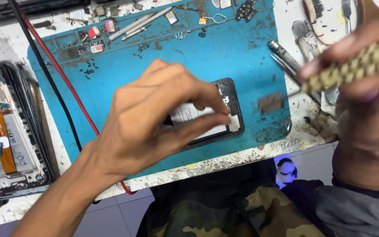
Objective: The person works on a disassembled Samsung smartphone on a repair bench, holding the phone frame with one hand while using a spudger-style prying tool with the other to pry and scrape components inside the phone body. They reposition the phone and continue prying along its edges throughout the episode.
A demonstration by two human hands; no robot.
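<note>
Left hand [154, 118] pinches the opened phone [224, 118] near the mat's [110, 87] front edge; right hand [356, 66] grips a screwdriver [352, 66]. Looks fragile, hold its frame edges.

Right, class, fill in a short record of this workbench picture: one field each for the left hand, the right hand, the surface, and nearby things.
Left hand: left hand over an opened phone, fingertips pinched at its upper edge
Right hand: right hand grips a tool with a knurled handle, blurred, its thin tip pointing toward the phone
Surface: blue work mat, dirty, on a worn white bench
Nearby: stack of opened phones at far left; red and black cables across the mat; small screws and tweezers near the mat's top
</note>
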